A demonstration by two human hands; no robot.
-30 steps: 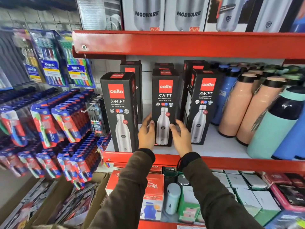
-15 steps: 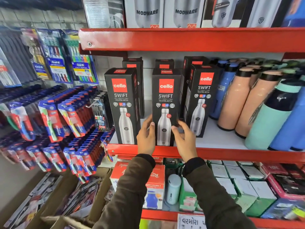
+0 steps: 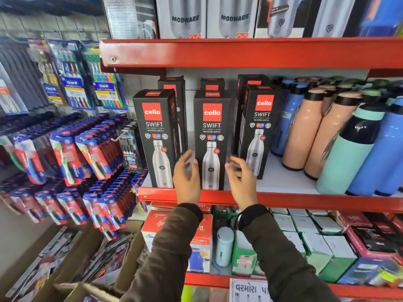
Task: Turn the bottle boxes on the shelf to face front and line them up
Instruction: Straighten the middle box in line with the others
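The middle Cello Swift box (image 3: 211, 140) stands front-facing at the red shelf lip (image 3: 305, 200). Our left hand (image 3: 187, 178) and right hand (image 3: 242, 180) flank it, open, holding nothing. Next, we judge: square the right box (image 3: 258, 131), set farther back.

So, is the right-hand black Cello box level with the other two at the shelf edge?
No, the right-hand black Cello box sits further back than the middle box.
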